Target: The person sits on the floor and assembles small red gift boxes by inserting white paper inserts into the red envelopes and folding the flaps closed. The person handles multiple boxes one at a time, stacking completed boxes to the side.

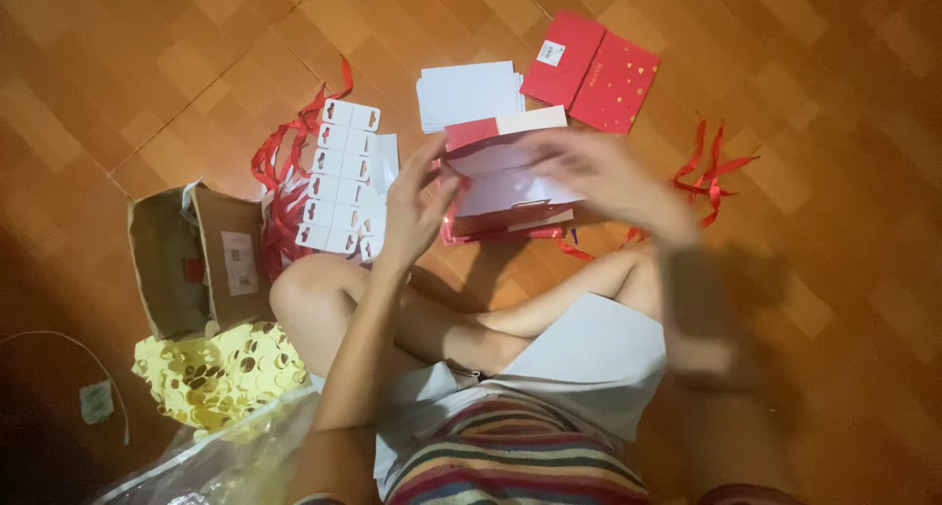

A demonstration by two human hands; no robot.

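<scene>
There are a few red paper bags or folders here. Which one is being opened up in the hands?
The red-and-white paper bag between the left hand and right hand. The other flat red pieces lie untouched farther away on the floor.

Upper right of the frame: 2 flat red packets (pixel 592 71) on the floor, the left one bearing a small white rectangular label (pixel 551 53), the right one speckled with gold. Left of centre: an open brown cardboard box (pixel 196 260), its flap carrying a white rectangular label (pixel 238 263). Lower left: a clear plastic bag (pixel 211 461), and a small pale green-and-white sachet (pixel 96 401) beside a white cable.
</scene>
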